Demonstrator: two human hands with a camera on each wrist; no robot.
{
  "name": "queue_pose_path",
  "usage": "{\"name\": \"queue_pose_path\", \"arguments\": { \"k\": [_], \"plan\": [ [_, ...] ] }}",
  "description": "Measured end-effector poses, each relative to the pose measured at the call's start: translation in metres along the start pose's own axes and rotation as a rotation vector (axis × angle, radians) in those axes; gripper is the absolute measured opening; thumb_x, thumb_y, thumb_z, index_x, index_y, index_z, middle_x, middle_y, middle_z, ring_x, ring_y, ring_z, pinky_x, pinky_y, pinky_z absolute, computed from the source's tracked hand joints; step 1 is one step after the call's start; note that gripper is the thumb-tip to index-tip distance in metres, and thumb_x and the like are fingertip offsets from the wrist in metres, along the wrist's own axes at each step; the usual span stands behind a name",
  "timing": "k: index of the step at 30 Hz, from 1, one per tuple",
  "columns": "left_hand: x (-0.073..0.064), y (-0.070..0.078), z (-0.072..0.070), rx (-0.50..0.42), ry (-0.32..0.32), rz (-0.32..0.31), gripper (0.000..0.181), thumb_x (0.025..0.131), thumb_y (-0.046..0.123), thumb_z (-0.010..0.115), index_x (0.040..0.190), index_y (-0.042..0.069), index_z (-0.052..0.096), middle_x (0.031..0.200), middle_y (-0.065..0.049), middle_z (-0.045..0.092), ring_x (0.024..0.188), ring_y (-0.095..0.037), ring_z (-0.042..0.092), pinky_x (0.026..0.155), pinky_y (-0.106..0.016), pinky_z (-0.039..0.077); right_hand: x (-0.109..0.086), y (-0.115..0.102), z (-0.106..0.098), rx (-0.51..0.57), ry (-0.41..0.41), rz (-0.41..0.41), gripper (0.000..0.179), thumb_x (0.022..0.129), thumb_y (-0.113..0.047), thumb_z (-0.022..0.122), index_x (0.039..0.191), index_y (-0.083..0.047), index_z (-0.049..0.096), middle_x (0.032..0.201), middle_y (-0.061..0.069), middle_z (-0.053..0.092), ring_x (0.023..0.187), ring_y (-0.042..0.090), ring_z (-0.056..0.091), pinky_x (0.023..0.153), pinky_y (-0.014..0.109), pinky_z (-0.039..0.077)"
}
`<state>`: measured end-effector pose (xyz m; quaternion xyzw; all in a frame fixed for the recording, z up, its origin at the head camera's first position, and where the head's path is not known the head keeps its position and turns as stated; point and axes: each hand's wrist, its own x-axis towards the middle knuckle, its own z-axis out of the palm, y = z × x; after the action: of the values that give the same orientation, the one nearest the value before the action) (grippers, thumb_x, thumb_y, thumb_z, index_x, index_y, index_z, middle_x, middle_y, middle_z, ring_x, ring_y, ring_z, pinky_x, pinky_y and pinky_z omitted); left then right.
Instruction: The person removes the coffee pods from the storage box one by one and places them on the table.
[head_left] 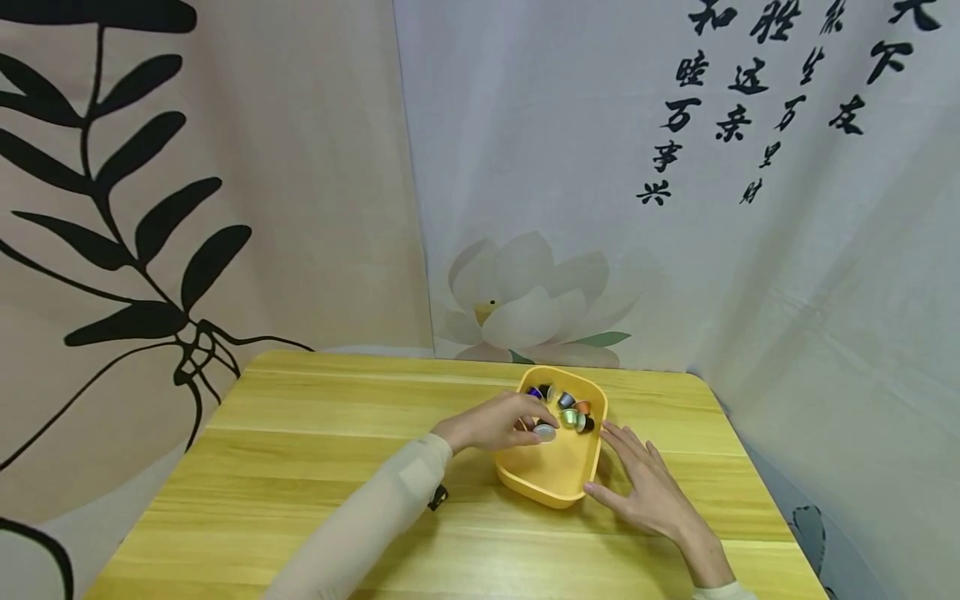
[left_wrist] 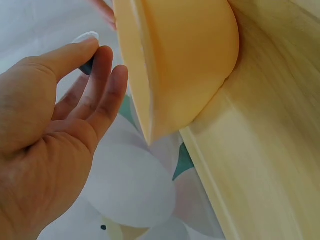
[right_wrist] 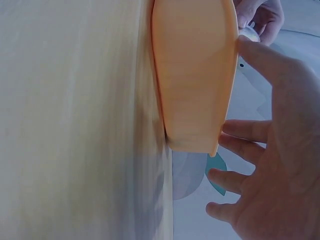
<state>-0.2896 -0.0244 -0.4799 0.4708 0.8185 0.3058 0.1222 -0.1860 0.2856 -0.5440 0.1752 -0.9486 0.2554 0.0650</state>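
Observation:
My left hand (head_left: 501, 423) reaches over the left side of a yellow tray (head_left: 540, 493) in the head view. Between thumb and fingertips it pinches a dark coffee capsule (left_wrist: 87, 67) with a pale, flat lid, held above the tray's rim in the left wrist view. Several more capsules lie at the tray's far end, among them a light green capsule (head_left: 569, 417), an orange capsule (head_left: 582, 407) and a purple capsule (head_left: 534, 392). With fingers spread, my right hand (head_left: 647, 490) rests its thumb and fingertips against the tray's right rim.
The tray stands on a light wooden table (head_left: 315, 467), toward its far edge. Behind the table hangs a pale cloth (head_left: 540, 150) with a printed flower and black lettering. A black leaf print (head_left: 142, 233) covers the cloth at left.

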Motion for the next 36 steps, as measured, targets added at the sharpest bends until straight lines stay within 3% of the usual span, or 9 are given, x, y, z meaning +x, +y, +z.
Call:
{"name": "queue_pose_path", "arguments": {
  "k": [14, 24, 36],
  "plan": [
    [-0.036, -0.001, -0.010, -0.105, 0.095, -0.073, 0.041, 0.105, 0.002, 0.079, 0.145, 0.010, 0.075, 0.146, -0.010, 0.076, 0.110, -0.018, 0.079, 0.093, -0.018, 0.065, -0.001, 0.000, 0.002, -0.001, 0.015, -0.012, 0.094, 0.097, -0.057, 0.085, 0.168, -0.006, 0.051, 0.178, 0.020, 0.046, 0.164, 0.057, 0.040, 0.127, 0.089, 0.025],
    [-0.063, -0.012, -0.018, -0.107, 0.196, -0.122, 0.035, 0.103, 0.004, 0.082, 0.137, 0.010, 0.078, 0.135, -0.008, 0.081, 0.099, -0.009, 0.078, 0.091, -0.019, 0.066, -0.001, -0.001, 0.000, -0.011, 0.017, -0.012, 0.094, 0.097, -0.057, 0.084, 0.168, -0.006, 0.050, 0.179, 0.019, 0.045, 0.164, 0.057, 0.040, 0.129, 0.088, 0.025],
    [-0.092, -0.020, -0.022, -0.147, 0.236, -0.164, 0.033, 0.102, 0.007, 0.084, 0.134, 0.006, 0.077, 0.134, -0.009, 0.078, 0.098, -0.006, 0.075, 0.090, -0.018, 0.065, -0.001, 0.000, 0.000, -0.007, 0.017, -0.011, 0.094, 0.097, -0.057, 0.084, 0.168, -0.007, 0.050, 0.179, 0.019, 0.045, 0.164, 0.057, 0.040, 0.129, 0.087, 0.025]
  ]
}}
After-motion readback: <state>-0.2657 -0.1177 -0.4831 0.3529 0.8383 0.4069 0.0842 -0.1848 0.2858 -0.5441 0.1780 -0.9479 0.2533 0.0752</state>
